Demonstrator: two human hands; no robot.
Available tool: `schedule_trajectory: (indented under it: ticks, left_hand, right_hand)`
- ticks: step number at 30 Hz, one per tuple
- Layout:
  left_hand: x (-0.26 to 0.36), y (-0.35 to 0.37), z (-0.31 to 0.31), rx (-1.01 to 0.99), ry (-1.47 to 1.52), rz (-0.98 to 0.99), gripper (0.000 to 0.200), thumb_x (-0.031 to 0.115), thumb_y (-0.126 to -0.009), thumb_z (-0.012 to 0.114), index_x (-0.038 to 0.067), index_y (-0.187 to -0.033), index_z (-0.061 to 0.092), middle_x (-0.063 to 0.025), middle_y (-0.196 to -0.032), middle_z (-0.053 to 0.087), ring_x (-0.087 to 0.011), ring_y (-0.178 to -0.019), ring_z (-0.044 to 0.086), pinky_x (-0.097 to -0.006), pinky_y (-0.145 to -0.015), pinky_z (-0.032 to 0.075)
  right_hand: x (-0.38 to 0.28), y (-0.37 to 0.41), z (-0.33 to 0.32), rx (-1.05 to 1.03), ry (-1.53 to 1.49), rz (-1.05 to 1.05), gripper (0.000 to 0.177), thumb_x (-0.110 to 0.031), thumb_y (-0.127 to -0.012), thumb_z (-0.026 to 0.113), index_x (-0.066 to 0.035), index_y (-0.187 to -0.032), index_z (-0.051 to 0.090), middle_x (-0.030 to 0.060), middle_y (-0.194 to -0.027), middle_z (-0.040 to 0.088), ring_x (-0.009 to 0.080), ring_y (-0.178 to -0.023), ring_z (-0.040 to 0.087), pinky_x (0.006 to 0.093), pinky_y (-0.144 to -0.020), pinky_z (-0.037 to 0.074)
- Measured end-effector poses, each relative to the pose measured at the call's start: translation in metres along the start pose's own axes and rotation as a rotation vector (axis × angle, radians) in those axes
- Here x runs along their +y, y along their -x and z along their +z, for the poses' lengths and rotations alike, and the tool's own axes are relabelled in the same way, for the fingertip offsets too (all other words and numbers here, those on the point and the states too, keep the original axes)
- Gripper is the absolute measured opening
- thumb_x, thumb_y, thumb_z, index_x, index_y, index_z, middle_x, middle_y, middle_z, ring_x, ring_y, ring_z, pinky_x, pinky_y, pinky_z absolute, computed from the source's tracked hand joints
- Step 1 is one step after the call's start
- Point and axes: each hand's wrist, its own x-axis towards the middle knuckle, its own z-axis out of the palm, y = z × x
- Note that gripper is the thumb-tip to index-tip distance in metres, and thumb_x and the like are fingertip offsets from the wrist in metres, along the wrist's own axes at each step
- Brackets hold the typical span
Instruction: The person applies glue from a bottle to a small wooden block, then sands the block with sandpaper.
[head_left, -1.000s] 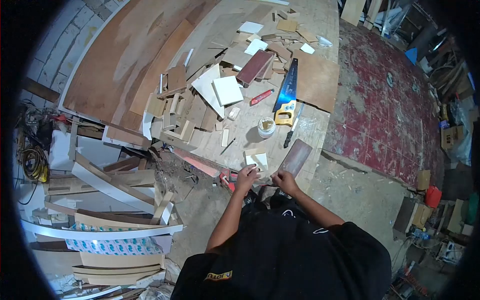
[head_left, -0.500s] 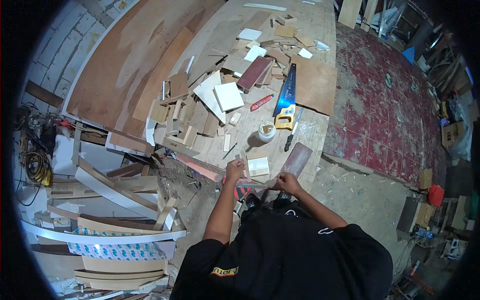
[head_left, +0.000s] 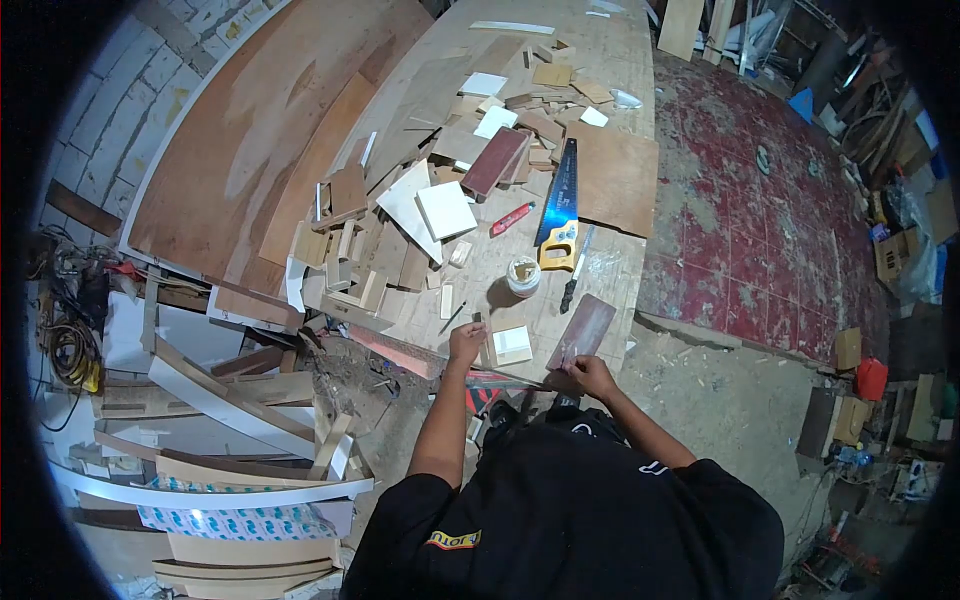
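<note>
My left hand is closed in a pinch at the near edge of the workbench, beside a small wooden block with a white face. What its fingers hold is too small to make out. My right hand is also closed, with its fingertips at the near end of a flat reddish-brown board. Whether it grips anything is hidden. Beyond the hands stand an open white tub and a handsaw with a yellow handle. A dark-handled narrow tool lies beside the saw. A pencil-like stick lies left of the block.
Wood offcuts and white panels are heaped on the workbench. A red cutter-like tool lies near the saw. Large sheets lean at left, above stacked curved pieces. Red tiled floor is at right.
My right hand has shifted slightly right, uncovering more of the reddish-brown board's near end. My left hand stays by the block. The whole view has shifted a little.
</note>
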Motion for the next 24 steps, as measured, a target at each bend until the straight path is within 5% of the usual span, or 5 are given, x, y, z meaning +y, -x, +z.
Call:
schedule_trajectory:
  ticks: [7, 13, 24]
  left_hand:
    - [-0.018, -0.013, 0.000, 0.013, -0.080, 0.025, 0.020, 0.008, -0.081, 0.066, -0.004, -0.096, 0.067, -0.0076, -0.077, 0.069, -0.0107, -0.064, 0.063, -0.0235, -0.059, 0.050]
    - [-0.005, -0.010, 0.001, -0.034, 0.148, -0.101, 0.018, 0.007, -0.079, 0.066, -0.003, -0.093, 0.068, -0.0062, -0.075, 0.068, -0.0098, -0.062, 0.062, -0.0234, -0.057, 0.048]
    - [-0.007, -0.013, -0.001, 0.047, -0.182, 0.064, 0.019, 0.012, -0.075, 0.072, 0.000, -0.090, 0.071, -0.0011, -0.071, 0.062, -0.0094, -0.065, 0.055, -0.0247, -0.063, 0.046]
  right_hand:
    - [-0.002, -0.005, 0.001, 0.000, -0.061, -0.045, 0.025, -0.020, -0.089, 0.061, 0.001, -0.077, 0.063, 0.0014, -0.061, 0.057, 0.0071, -0.057, 0.050, 0.0276, -0.053, 0.041]
    - [0.011, -0.012, 0.001, -0.021, -0.039, -0.051, 0.024, -0.019, -0.090, 0.060, 0.001, -0.076, 0.062, -0.0003, -0.061, 0.057, 0.0065, -0.056, 0.049, 0.0265, -0.051, 0.041]
    - [0.009, -0.019, -0.004, -0.001, -0.033, -0.062, 0.024, -0.018, -0.090, 0.060, -0.001, -0.073, 0.061, -0.0014, -0.059, 0.054, 0.0058, -0.055, 0.048, 0.0268, -0.049, 0.040]
